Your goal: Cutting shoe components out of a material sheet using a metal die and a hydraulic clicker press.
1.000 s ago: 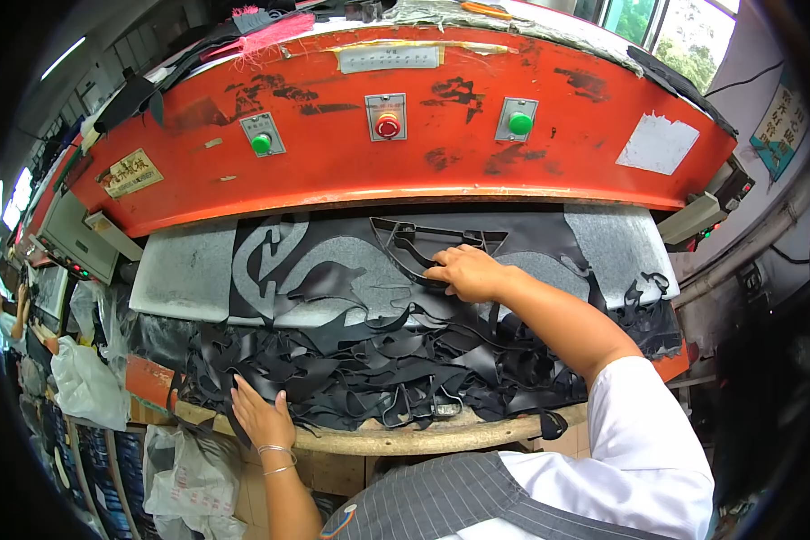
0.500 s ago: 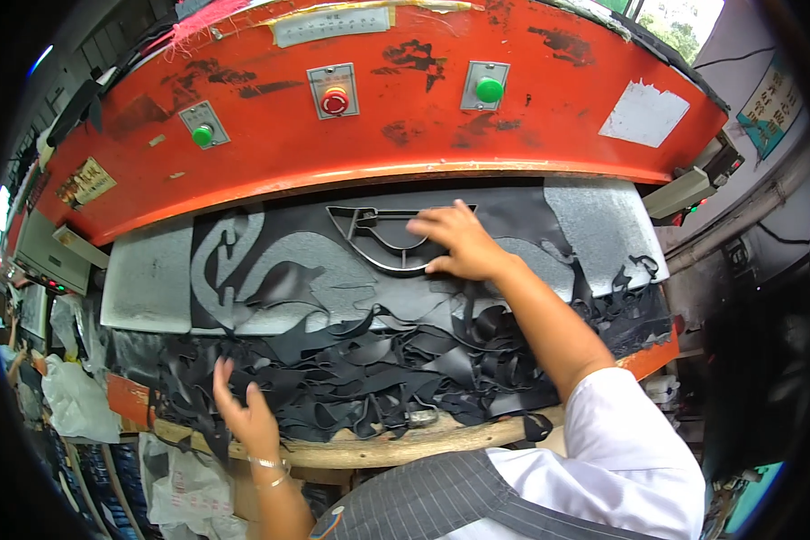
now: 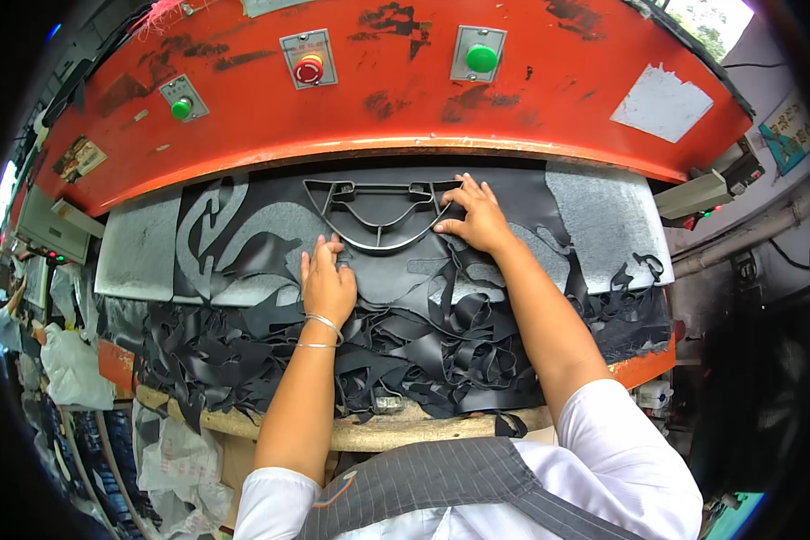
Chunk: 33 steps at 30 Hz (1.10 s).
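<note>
A bow-shaped metal cutting die [image 3: 378, 249] lies on a black leather-like sheet [image 3: 517, 193], its straight side away from me. At the die's right corner, my right hand [image 3: 480, 219] has its thumb and fingers closed around the frame. My left hand [image 3: 329, 286] is close by the die's lower left curve, fingers stretched out and holding nothing. Whether its fingertips touch the metal I cannot tell. Curved cut-outs in the sheet show the grey board [image 3: 139, 256] beneath.
Behind the board rises a red press head [image 3: 387, 112] with a red button [image 3: 308, 69] and two green buttons. Tangled black scraps [image 3: 405, 346] line the front, above a wooden edge [image 3: 369, 438]. Control boxes [image 3: 693, 194] flank the press; white bags hang at left.
My left hand has come up and right from over the scraps to the die. The die has shifted slightly left in view, and my right hand has moved to its right corner. The view has tilted down.
</note>
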Available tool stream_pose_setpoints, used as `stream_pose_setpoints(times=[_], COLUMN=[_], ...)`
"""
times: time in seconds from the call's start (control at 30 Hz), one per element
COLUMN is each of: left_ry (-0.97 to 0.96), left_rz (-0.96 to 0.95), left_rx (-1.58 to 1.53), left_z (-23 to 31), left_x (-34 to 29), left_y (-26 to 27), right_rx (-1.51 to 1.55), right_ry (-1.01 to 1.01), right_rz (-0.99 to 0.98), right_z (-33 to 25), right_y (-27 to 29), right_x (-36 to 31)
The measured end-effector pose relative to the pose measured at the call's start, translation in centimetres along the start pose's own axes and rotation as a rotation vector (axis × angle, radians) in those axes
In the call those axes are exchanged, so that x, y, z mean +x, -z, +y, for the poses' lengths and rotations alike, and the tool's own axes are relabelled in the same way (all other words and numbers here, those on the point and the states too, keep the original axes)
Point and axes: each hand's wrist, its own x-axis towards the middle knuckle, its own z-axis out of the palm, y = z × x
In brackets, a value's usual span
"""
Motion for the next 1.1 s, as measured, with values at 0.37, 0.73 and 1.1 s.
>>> stream_pose_setpoints(times=[0.37,0.73,1.1], left_ry=[-0.032,0.265,-0.049], left_rz=[-0.015,0.118,0.737], left_rx=[-0.078,-0.692,-0.361], left_z=[0.0,-3.7,-7.9], left_x=[0.2,4.3,17.4], left_y=[0.7,6.2,20.3], right_rx=[-0.012,0.253,0.614], right_ry=[0.046,-0.335,-0.351], right_rz=[0.027,0.184,0.613], right_z=[0.5,-4.3,-11.2], right_y=[0.0,4.6,10.5], right_x=[-0.1,-1.1,7.5])
